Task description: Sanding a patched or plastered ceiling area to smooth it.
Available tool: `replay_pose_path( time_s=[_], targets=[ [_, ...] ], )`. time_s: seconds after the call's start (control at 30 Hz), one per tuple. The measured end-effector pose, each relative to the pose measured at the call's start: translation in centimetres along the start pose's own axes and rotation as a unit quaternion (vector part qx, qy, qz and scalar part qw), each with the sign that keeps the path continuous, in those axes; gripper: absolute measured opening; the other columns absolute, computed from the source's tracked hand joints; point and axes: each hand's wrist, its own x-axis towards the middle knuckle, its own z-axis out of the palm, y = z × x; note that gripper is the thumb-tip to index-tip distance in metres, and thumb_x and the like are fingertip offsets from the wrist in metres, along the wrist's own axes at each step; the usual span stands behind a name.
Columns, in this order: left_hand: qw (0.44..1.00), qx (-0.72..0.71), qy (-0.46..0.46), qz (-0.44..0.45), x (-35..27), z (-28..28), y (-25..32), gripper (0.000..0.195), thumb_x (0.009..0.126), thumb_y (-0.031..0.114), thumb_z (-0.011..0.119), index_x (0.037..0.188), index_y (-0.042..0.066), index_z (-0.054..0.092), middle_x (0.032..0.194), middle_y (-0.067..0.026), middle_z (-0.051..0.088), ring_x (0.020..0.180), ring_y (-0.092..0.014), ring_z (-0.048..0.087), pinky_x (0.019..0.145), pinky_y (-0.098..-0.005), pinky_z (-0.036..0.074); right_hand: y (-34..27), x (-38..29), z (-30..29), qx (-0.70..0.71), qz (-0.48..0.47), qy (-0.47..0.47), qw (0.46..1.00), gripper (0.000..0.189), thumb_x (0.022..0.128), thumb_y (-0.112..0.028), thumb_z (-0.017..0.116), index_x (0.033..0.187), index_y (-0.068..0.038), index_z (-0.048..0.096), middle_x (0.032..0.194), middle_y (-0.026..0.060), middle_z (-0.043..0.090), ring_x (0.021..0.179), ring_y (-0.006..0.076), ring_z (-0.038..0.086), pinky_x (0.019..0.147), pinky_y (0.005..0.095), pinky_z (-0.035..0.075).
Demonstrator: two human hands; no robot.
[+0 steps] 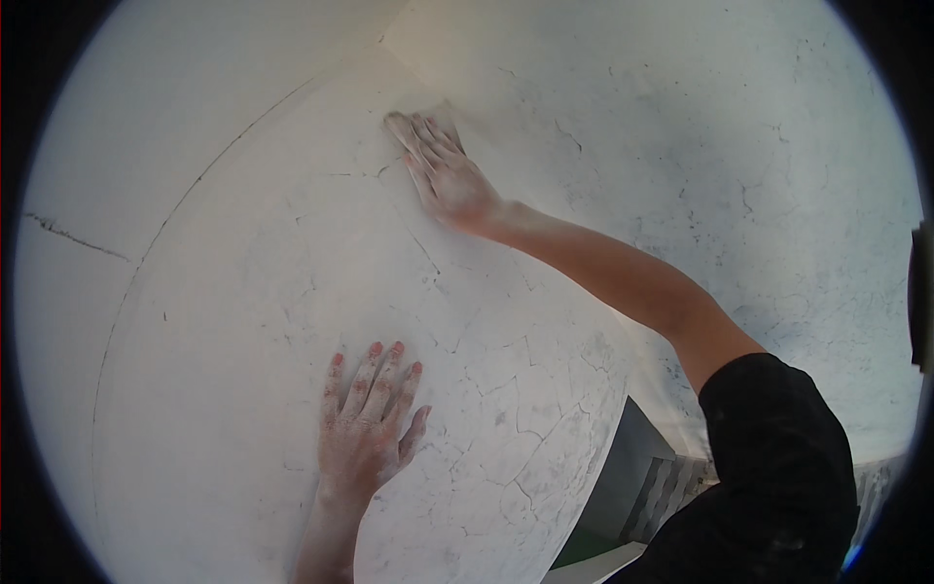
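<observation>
A white plastered wall surface (219,350), marked with fine cracks and scuffs, spreads before me. High on it, my right hand (449,171) lies flat with its fingers close together. Beneath those fingers is a thin pale sheet (452,125), perhaps sandpaper; just an edge of it shows and the hand hides the rest. Lower down, my left hand (368,431) rests palm down on the plaster, fingers spread and holding nothing. White dust coats both hands.
A long curved crack (198,179) runs down the left side. Another pale, scuffed plaster face (730,182) adjoins at right. Past the lower right edge lie a grey surface (620,467) and a striped patterned area (653,496). A dark object (921,299) shows at the far right rim.
</observation>
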Motion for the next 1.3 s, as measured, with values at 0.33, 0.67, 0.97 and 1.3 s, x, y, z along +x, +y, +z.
replay_pose_path(
  time_s=[0.33, 0.67, 0.97, 1.3],
  targets=[
    [1.0, 0.002, -0.022, 0.0, -0.1, -0.1, 0.0, 0.039, 0.091, 0.032, 0.059, 0.125, 0.015, 0.061, 0.139, -0.0067, 0.053, 0.131, -0.023, 0.047, 0.113, -0.0546, 0.029, -2.3, -12.5, -2.1, 0.043, 0.028, -0.098, 0.994, 0.053, 0.102, -0.017, 0.034, 0.152, -0.006, 0.021, 0.155, 0.0175, 0.027, 0.143, 0.0388, 0.025, 0.118, 0.0467, 0.019],
    [0.999, 0.021, -0.028, -0.02, -0.1, 0.3, 0.1, 0.039, 0.091, 0.032, 0.059, 0.128, 0.018, 0.06, 0.142, -0.0043, 0.051, 0.133, -0.023, 0.046, 0.113, -0.0552, 0.028, -2.9, -17.5, -2.4, 0.045, 0.098, -0.089, 0.99, 0.051, 0.102, -0.015, 0.037, 0.15, -0.004, 0.027, 0.155, 0.0198, 0.026, 0.143, 0.0372, 0.025, 0.119, 0.0445, 0.019],
    [0.999, 0.011, -0.032, -0.023, -0.1, 0.2, 0.1, 0.046, 0.087, 0.028, 0.064, 0.132, 0.019, 0.057, 0.144, -0.0039, 0.048, 0.135, -0.024, 0.043, 0.115, -0.0545, 0.026, -2.3, -10.4, -1.3, 0.072, 0.174, -0.039, 0.981, 0.052, 0.102, -0.019, 0.036, 0.15, -0.002, 0.026, 0.155, 0.0223, 0.023, 0.143, 0.0399, 0.022, 0.117, 0.0453, 0.021],
    [1.0, 0.015, -0.014, -0.019, -0.3, 0.4, 0.1, 0.039, 0.09, 0.032, 0.06, 0.126, 0.016, 0.06, 0.141, -0.0038, 0.051, 0.133, -0.022, 0.045, 0.114, -0.0538, 0.029, -4.7, -12.1, -1.7, 0.064, 0.098, -0.083, 0.99, 0.052, 0.101, -0.014, 0.038, 0.151, -0.006, 0.027, 0.156, 0.0193, 0.023, 0.144, 0.0394, 0.021, 0.117, 0.0467, 0.021]
  ],
)
